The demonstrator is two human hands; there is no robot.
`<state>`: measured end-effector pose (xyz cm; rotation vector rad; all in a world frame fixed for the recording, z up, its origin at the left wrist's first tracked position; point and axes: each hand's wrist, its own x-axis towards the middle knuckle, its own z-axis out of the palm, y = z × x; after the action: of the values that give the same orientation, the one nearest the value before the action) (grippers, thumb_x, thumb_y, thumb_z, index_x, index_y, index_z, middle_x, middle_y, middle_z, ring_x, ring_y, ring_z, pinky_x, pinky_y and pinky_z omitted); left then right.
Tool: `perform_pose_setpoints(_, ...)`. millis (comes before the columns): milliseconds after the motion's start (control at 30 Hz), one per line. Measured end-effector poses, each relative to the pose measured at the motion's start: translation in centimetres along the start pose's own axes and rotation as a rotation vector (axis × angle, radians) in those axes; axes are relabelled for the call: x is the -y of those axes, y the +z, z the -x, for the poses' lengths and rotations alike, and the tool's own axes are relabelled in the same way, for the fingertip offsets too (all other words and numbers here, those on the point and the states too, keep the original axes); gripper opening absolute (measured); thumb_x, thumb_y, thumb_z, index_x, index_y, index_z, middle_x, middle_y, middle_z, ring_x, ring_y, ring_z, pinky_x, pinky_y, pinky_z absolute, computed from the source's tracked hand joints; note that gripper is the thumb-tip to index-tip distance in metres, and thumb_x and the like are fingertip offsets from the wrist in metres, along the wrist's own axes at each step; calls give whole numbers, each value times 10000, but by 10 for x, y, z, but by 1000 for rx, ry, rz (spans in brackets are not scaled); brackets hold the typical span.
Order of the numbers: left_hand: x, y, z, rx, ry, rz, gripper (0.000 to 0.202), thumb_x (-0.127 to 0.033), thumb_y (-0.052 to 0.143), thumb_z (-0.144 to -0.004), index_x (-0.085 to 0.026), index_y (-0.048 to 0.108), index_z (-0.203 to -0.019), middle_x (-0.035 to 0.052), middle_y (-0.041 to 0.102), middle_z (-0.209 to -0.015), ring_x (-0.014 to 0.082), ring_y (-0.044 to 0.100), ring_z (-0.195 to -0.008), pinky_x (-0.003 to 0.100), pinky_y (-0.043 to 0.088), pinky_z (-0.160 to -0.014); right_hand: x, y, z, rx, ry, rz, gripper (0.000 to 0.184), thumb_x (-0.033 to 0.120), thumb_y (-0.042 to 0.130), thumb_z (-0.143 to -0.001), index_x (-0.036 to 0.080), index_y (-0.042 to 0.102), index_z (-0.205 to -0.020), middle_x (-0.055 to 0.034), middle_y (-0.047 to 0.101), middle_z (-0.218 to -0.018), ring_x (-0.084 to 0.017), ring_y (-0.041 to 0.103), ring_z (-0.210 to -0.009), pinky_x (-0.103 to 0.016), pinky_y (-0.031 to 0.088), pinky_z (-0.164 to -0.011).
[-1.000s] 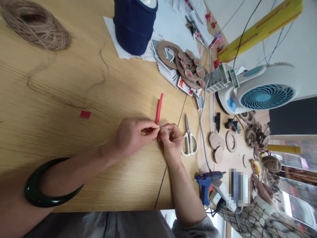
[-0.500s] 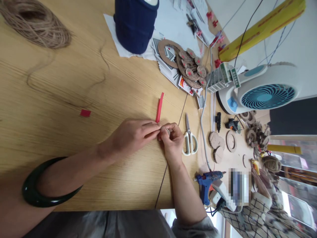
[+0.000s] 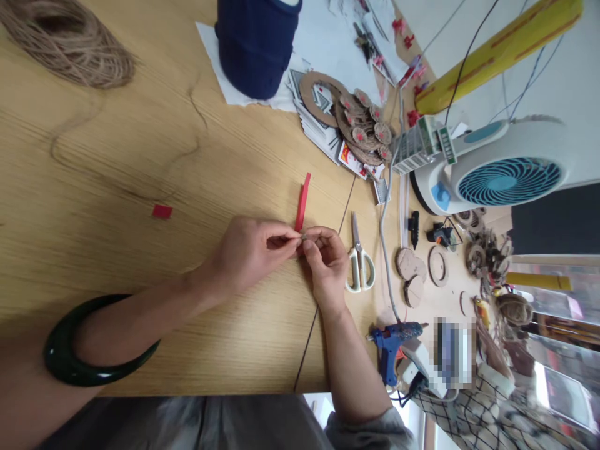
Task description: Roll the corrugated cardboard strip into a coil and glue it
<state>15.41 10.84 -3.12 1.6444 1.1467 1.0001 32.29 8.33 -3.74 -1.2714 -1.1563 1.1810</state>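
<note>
My left hand [image 3: 262,247], a dark green bangle [image 3: 70,350] on its forearm, pinches with thumb and fingertips at a small brown piece [image 3: 304,236]. My right hand [image 3: 327,253] has its thumb and curled fingers closed on the same piece. Most of it is hidden between the fingers, so its exact kind does not show. Just beyond the fingertips lies a red strip [image 3: 302,203] on the wooden table [image 3: 244,337]. White-handled scissors [image 3: 359,259] rest right of my right hand. A small red rectangle [image 3: 162,211] lies farther left.
A twine coil [image 3: 89,56] lies at the upper left, a dark blue container [image 3: 257,50] at the back. Cardboard rings with rosettes [image 3: 363,131] sit on papers. A fan [image 3: 506,172], cardboard discs [image 3: 414,290] and a blue glue gun [image 3: 391,350] are rightward, near another person's checked sleeve [image 3: 494,381].
My left hand's fingers have shifted and bunched into a tighter pinch at the small brown piece. Less of the piece shows now. My right hand stays nearly in place.
</note>
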Motion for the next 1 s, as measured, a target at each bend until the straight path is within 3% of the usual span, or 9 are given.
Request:
perform_pose_setpoints(133,0,-1,0,11,36,-77,210,-238,632,-930,-190,819,-849,44,843,-782,154,739,-639,234,473,-591,-1,0,0,9,-13,2,229,443,845,-898,262,733,-984,12,689,-913,-126,695,-722,-297,682,-727)
perform_pose_setpoints(333,3,1,3,29,120,-212,232,-202,596,-943,-195,817,-876,66,843,-802,158,706,-618,256,464,-605,-3,-5,-2,4,25,-39,192,396,865,-877,259,730,-870,31,685,-772,-124,637,-641,-303,657,-694)
perform_pose_setpoints(567,-3,-3,-3,101,-74,9,310,-349,587,-970,-219,845,-856,28,865,-819,173,777,-675,242,554,-635,-5,-14,-3,-4,113,-59,202,400,862,-877,249,728,-866,20,745,-812,-138,701,-718,-308,620,-735)
perform_pose_setpoints(700,-4,-4,-4,104,-132,76,236,-337,660,-897,-222,866,-913,28,881,-884,198,820,-772,250,588,-683,-3,-13,-3,17,100,-56,146,350,860,-881,251,753,-860,30,739,-783,-131,694,-702,-287,606,-706)
perform_pose_setpoints(800,-4,-4,-4,103,-141,45,210,-321,679,-871,-217,861,-861,22,870,-825,192,806,-744,246,568,-672,-1,-10,-2,26,75,-61,125,324,858,-883,256,762,-841,33,739,-767,-124,685,-681,-282,604,-695)
perform_pose_setpoints(1000,-4,-6,-7,124,-180,78,184,-311,695,-852,-227,840,-776,8,854,-769,191,794,-734,241,560,-648,-3,-11,-3,28,96,-36,183,411,880,-855,261,777,-834,21,771,-789,-150,712,-708,-307,619,-696)
